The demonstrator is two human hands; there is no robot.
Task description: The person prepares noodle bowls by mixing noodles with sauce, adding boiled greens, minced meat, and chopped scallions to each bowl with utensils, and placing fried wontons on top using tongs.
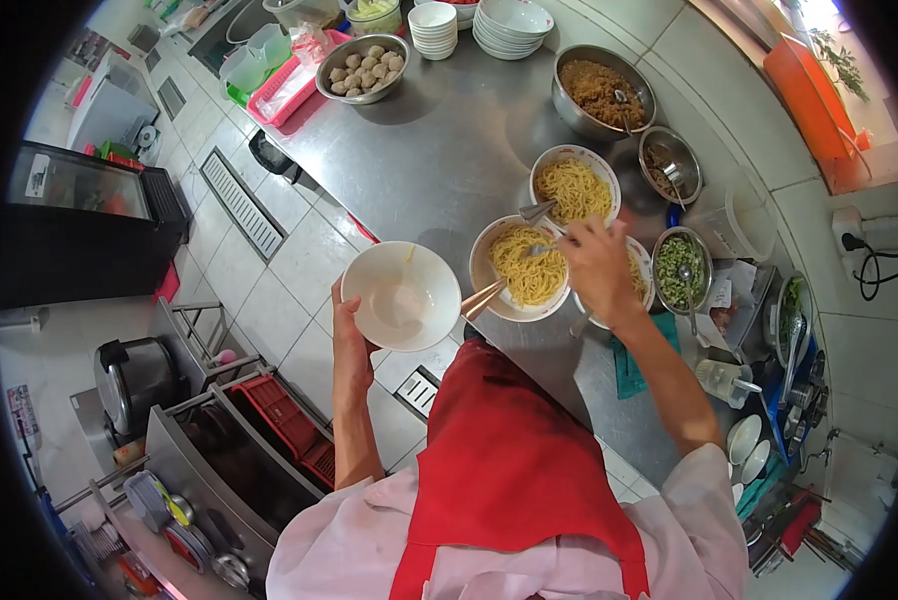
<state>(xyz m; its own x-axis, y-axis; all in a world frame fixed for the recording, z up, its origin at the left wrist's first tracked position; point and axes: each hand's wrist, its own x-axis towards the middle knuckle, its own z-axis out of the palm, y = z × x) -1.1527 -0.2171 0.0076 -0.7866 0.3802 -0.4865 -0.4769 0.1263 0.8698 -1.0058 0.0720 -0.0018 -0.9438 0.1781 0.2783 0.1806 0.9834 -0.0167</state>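
Note:
My left hand [351, 345] grips an empty-looking white bowl [401, 310] by its left side, tilted toward me, off the table's edge. A strand of noodle seems to cling to its inner wall. Above the noodle bowls, my right hand [601, 268] is closed on a metal utensil, apparently a fork [539, 249], whose tip rests on the noodles [529, 280] in the front bowl [481, 262]. Another noodle bowl [615, 172] stands behind it, and a third [647, 268] is partly hidden by my right hand. Utensil handles [484, 299] stick out over the bowl rims.
On the steel table [439, 150] stand a bowl of meatballs [367, 72], stacked white bowls [512, 28], a basin of brown crumbly food [594, 95], a small metal bowl [671, 165] and chopped greens [681, 270]. A green cloth [645, 360] lies at the front edge.

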